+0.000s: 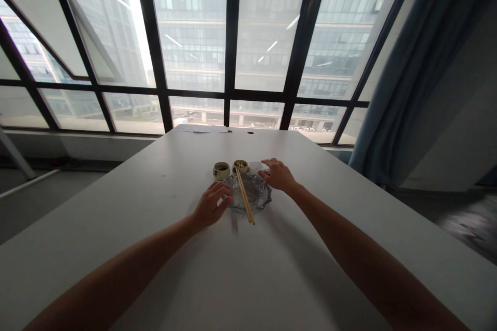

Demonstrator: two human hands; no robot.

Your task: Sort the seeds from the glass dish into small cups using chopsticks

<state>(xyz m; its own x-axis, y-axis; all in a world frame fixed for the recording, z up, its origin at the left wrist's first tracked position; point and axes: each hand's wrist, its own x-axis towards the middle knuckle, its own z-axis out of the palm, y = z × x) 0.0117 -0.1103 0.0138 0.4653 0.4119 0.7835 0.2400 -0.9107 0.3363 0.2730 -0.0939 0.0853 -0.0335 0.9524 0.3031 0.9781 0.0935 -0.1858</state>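
A clear glass plate [267, 200] with a scalloped rim stands on the white table. A pair of wooden chopsticks [244, 196] lies across it, their near ends reaching past the front rim. My left hand [212, 204] is at the plate's left rim, fingers curved and thumb apart; whether it touches the glass is unclear. Beyond the plate, my right hand [278, 174] has its thumb and forefinger apart beside a small translucent container [255, 167]. Left of that container sit a small round pot [240, 166] holding yellowish pieces and another pot [221, 170] with dark contents.
White papers [202, 129] lie along the table's far edge, with a dark round spot [250, 133] to their right. Large framed windows [269, 36] rise behind the table [155, 217]. A blue curtain [404, 77] hangs at the right.
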